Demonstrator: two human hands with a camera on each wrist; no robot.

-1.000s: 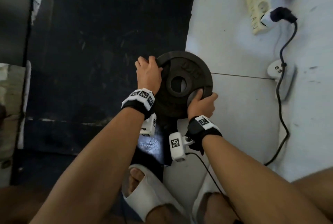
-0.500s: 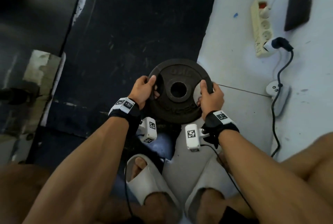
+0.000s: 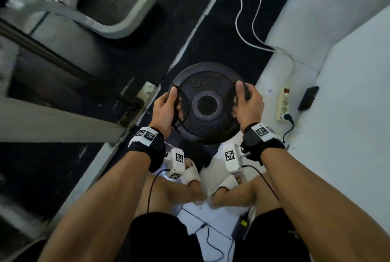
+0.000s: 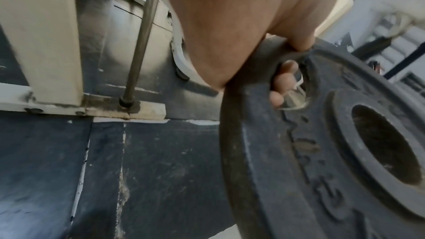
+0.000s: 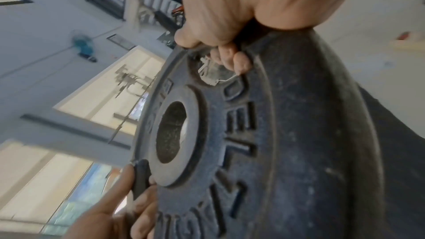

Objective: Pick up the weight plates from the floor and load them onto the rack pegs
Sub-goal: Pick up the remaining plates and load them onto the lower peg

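A round black weight plate (image 3: 207,84) with a centre hole and grip slots hangs in the air above the floor, held flat in front of me. My left hand (image 3: 166,107) grips its left rim, fingers curled through the left slot. My right hand (image 3: 245,103) grips the right rim the same way, thumb on top. In the left wrist view the plate (image 4: 310,161) fills the right side, with fingertips (image 4: 284,79) showing through the slot. In the right wrist view the plate (image 5: 287,134) stands close, and fingertips (image 5: 232,57) curl through its slot.
A white machine frame (image 3: 63,118) with a steel rod (image 4: 140,39) stands on the black mat (image 3: 221,29) at left. A power strip (image 3: 283,103), a dark phone-like slab (image 3: 308,97) and white cables (image 3: 247,19) lie at right. My sandalled feet (image 3: 211,177) are below the plate.
The plate has come up off the floor and now hangs level between both hands. My view has risen and swung, bringing the machine frame in at left.
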